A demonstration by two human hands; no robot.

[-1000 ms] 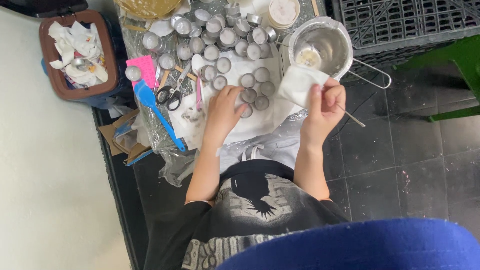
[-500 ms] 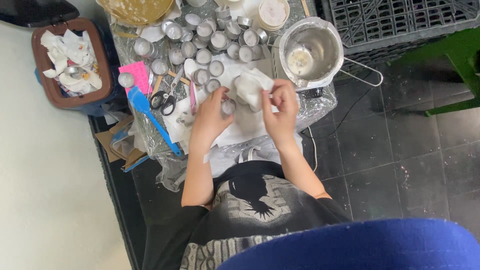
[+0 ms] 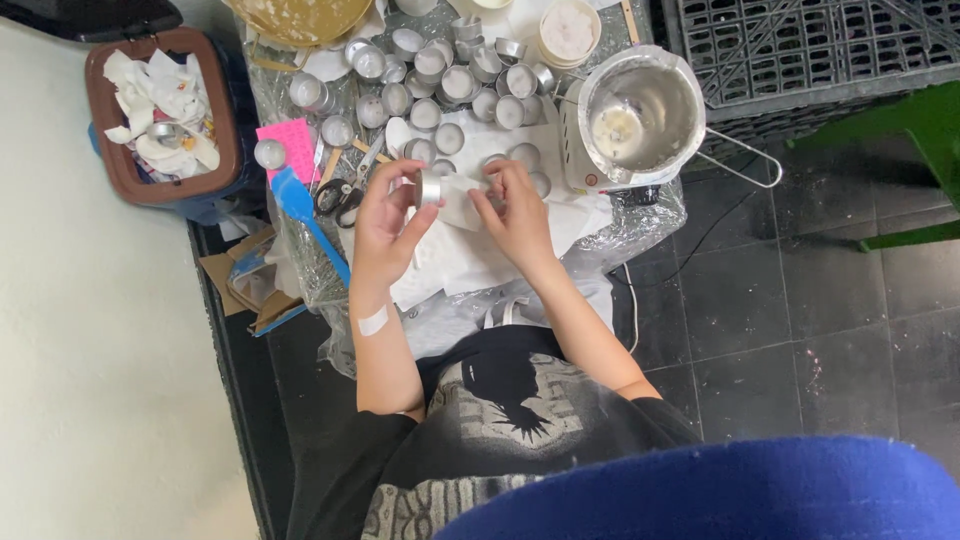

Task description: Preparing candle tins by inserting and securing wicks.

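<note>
- We see the left hand (image 3: 385,225) pinching a small metal cup (image 3: 429,187) between thumb and fingers, above the middle of the table (image 3: 640,225).
- The right hand (image 3: 520,215) is pressed to a folded white tissue (image 3: 462,200) that touches the cup, so the two hands meet around cup and tissue.
- White paper sheets (image 3: 470,262) lie on the table just under the hands.
- Further off, many more small metal cups (image 3: 450,75) stand crowded together.
- To the right stands a metal pot (image 3: 640,115) with a wire handle.
- To the left lie black-handled scissors (image 3: 340,195) and a blue spatula (image 3: 305,215).
- Far left, a brown bin (image 3: 165,175) holds crumpled white paper.
</note>
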